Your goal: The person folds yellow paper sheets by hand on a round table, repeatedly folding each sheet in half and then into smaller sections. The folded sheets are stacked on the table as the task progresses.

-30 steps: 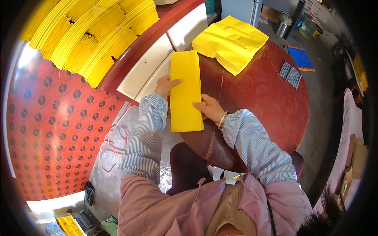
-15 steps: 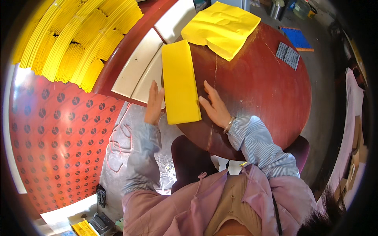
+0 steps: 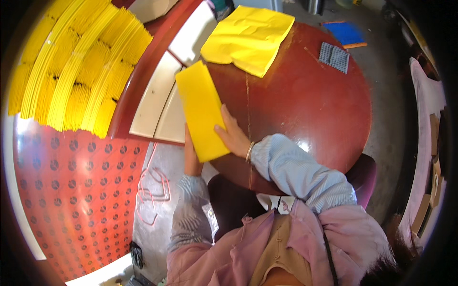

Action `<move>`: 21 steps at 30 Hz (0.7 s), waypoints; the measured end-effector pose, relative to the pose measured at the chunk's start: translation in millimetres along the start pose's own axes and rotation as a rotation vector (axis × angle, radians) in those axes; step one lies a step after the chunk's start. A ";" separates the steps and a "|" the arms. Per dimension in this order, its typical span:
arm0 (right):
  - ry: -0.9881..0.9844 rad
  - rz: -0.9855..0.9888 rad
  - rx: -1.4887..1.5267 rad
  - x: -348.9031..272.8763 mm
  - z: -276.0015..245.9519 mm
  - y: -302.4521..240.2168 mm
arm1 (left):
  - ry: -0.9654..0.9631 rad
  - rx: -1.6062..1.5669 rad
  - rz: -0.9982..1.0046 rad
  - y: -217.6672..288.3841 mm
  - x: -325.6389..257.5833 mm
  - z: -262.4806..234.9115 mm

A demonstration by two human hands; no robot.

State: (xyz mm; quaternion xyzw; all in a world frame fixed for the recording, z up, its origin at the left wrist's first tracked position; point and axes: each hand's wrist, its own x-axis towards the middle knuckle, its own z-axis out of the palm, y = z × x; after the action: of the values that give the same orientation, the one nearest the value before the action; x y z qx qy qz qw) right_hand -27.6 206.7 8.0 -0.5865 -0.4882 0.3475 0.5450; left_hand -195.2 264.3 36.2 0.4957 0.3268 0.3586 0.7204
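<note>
Folded yellow sheet (image 3: 202,110), long narrow strip shape, lies at the left edge of the round dark-red table (image 3: 310,109), near end hanging slightly past the rim. Right hand (image 3: 232,135) lies flat on the strip's right side near its lower end, fingers spread and pressed down, palm on the sheet, not pinching; bracelet at the wrist. Left hand (image 3: 191,157) sits at the strip's left lower edge, partly under or behind it, fingers mostly hidden, grip cannot be told. Second yellow sheet (image 3: 247,39), crumpled and unfolded, lies further up the table, just beyond the strip's far end. Small grey patterned pad (image 3: 334,57) on the table's far right, well apart. Blue mat (image 3: 346,33) on the floor beyond
</note>
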 end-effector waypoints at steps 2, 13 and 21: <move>-0.002 0.018 0.040 -6.1 -14.2 0.5 | 0.062 0.048 0.036 6.2 0.1 -8.3; 0.110 0.191 0.394 -75.8 -208.9 33.8 | -0.120 1.123 0.778 91.5 81.8 120.0; 0.071 0.183 0.279 -80.6 -231.0 22.6 | -0.144 1.479 0.706 12.2 188.3 223.3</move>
State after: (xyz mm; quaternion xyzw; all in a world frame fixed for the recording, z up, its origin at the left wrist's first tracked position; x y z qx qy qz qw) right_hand 171.1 62.3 13.8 -0.5590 -0.3603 0.4390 0.6041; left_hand 86.6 318.6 92.0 0.9375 0.2567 0.2235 0.0719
